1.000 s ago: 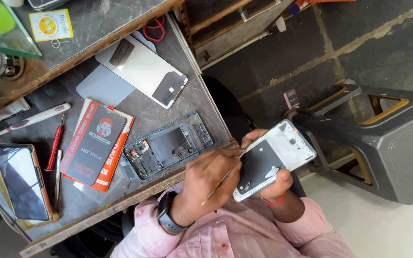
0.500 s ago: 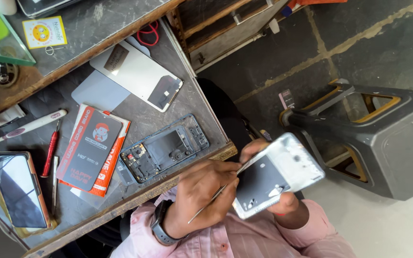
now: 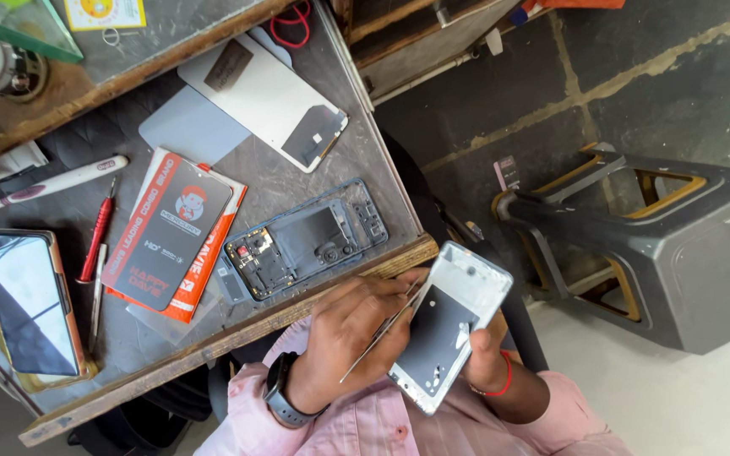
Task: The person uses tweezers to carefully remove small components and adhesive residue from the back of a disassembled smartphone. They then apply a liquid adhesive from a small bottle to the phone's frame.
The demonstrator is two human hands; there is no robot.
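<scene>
My right hand, a red thread on its wrist, holds a white phone frame from below, tilted over my lap just off the table's edge. My left hand, with a dark watch on the wrist, pinches thin metal tweezers. Their tips touch the upper left side of the frame. An opened phone body with exposed boards lies on the table right beside my left hand.
The grey table with a wooden edge carries a white back cover, a red and black package, a red screwdriver, a white brush and a phone. A black stool stands at the right.
My hands and the white frame have stayed together while the view shifted slightly. The tweezers' tips have moved up to the frame's upper left side.
</scene>
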